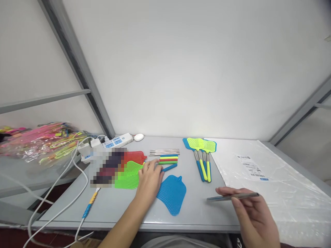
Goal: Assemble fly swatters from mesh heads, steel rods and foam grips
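Observation:
My left hand (149,179) reaches over the grey table (116,206), fingers closed on a blue handle sleeve (169,167). Just right of it lies a blue swatter head (172,194). Green swatter heads (129,175) and a red one (134,157) lie to its left. My right hand (252,215) pinches a thin metal rod (232,197) above the table's front right. Coloured handle sleeves (168,159) and a row of metal rods (164,152) lie behind the left hand.
Assembled fly swatters (203,155) lie mid-table. A clear plastic sheet with a label (271,179) covers the right side. A power strip (117,141), white cables (64,193) and a white mouse (139,137) sit at left. A bag of colourful swatters (38,141) rests far left.

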`<state>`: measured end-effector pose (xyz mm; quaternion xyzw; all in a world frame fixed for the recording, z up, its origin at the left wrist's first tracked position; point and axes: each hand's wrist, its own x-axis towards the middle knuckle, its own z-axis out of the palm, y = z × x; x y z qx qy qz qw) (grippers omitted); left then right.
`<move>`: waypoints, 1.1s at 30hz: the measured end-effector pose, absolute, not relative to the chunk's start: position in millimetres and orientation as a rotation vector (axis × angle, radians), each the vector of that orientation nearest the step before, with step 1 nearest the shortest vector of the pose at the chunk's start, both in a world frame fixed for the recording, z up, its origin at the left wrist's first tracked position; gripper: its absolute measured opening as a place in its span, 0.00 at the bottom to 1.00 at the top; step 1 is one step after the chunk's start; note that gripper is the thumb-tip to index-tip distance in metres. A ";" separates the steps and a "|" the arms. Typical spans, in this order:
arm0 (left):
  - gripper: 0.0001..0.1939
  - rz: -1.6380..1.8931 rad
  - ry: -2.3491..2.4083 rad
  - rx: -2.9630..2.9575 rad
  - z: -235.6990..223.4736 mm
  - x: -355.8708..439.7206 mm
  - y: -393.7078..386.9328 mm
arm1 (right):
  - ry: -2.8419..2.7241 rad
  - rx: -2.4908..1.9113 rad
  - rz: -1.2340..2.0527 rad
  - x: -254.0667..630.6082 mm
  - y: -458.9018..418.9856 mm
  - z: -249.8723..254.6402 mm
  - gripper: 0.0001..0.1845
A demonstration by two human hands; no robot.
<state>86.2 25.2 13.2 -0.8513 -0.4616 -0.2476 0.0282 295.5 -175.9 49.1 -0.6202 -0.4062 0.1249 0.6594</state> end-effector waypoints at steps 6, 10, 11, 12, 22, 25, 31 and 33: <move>0.06 -1.229 -1.216 -2.547 25.5 85.3 10.0 | -0.904 -1.326 0.366 295.2 -166.9 31.2 0.07; 0.03 -1.651 -0.927 -2.381 26.7 82.3 1.4 | -0.930 -1.292 0.412 301.3 -167.5 24.5 0.08; 0.04 -1.718 -0.882 -2.367 26.1 81.6 0.3 | -0.926 -1.289 0.422 300.8 -168.1 23.5 0.08; 0.05 -1.783 -0.850 -2.372 25.6 80.8 -0.3 | -0.919 -1.287 0.436 299.5 -168.3 23.2 0.09; 0.20 -2.197 -0.809 -2.542 14.0 75.8 8.0 | -0.817 -0.980 0.741 253.0 -99.6 46.8 0.04; 0.20 -2.178 -0.829 -2.661 10.9 77.6 8.9 | -0.814 -0.896 0.752 232.4 -72.9 49.2 0.06; 0.13 -1.832 -0.908 -2.950 12.7 82.5 7.2 | -1.003 -1.056 0.799 216.0 -56.9 32.9 0.11; 0.14 -1.692 -0.916 -3.025 13.4 83.8 6.6 | -1.108 -1.111 0.824 218.0 -58.6 26.9 0.12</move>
